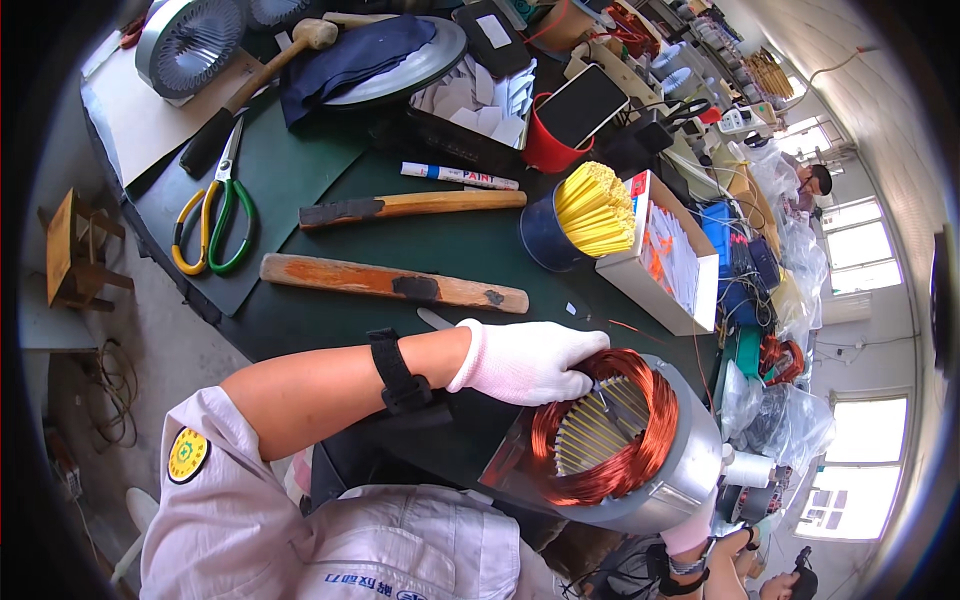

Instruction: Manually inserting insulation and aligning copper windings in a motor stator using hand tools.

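A motor stator (690,450), a grey metal cylinder with a thick ring of red-brown copper winding (655,440), stands tilted at the near right of the table. Yellow slot strips (590,440) line its bore. My left hand (525,362), in a white glove, is closed at the upper left rim of the winding. Its fingers are curled, and what they grip is too small to make out. My right hand (692,530), also gloved, is against the lower right side of the stator, its fingers hidden by it. A grey blade-like strip (434,318) shows just behind my left hand.
Two wooden sticks (395,283), a paint marker (458,176) and scissors (222,205) lie on the green table. Behind the stator are a dark cup of yellow strips (556,232), a white box of slips (705,260), a red cup holding a phone (552,140) and a mallet (270,75).
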Tool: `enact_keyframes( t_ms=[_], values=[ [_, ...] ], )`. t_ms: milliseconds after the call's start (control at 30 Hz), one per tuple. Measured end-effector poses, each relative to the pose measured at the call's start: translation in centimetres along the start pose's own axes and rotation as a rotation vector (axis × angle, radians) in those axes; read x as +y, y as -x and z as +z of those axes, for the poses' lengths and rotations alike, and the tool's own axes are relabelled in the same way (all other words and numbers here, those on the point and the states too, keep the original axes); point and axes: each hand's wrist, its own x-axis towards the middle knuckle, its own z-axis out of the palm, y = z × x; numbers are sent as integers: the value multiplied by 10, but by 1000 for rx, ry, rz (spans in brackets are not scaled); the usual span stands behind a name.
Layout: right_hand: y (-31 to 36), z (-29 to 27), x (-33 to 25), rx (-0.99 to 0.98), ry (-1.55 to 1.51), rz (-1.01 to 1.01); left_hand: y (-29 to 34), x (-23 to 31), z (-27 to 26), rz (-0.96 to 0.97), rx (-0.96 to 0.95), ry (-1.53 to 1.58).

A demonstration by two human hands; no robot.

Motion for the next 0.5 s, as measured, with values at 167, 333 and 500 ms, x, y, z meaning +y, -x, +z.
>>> enact_keyframes(
  t_ms=[167, 333, 500],
  values=[
    [-3, 19, 25, 551, 735, -219, 3, 8, -3, -62, -9, -41],
    [-17, 66, -20, 234, 1636, 80, -3, 6, -7, 29, -3, -46],
    [-21, 66, -9, 358, 1642, -537, 6, 23, -13, -140, 40, -339]
  ],
)
